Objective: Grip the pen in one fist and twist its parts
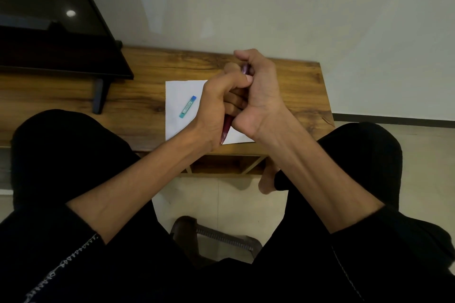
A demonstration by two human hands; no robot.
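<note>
Hands (219, 106) (256, 96) gripping red pen (226, 130) — above paper (182, 110), desk (147, 96)

Two hands, left (216, 106) and right (258, 96), one red pen (226, 128), one paper sheet (179, 96), one blue-green lead case (187, 107), one wooden table (138, 96), one dark screen (49, 19).

Black sleeves (61, 241) pushed up the forearms, white zigzag stitching at the cuffs, black trousers (61, 145).
</note>
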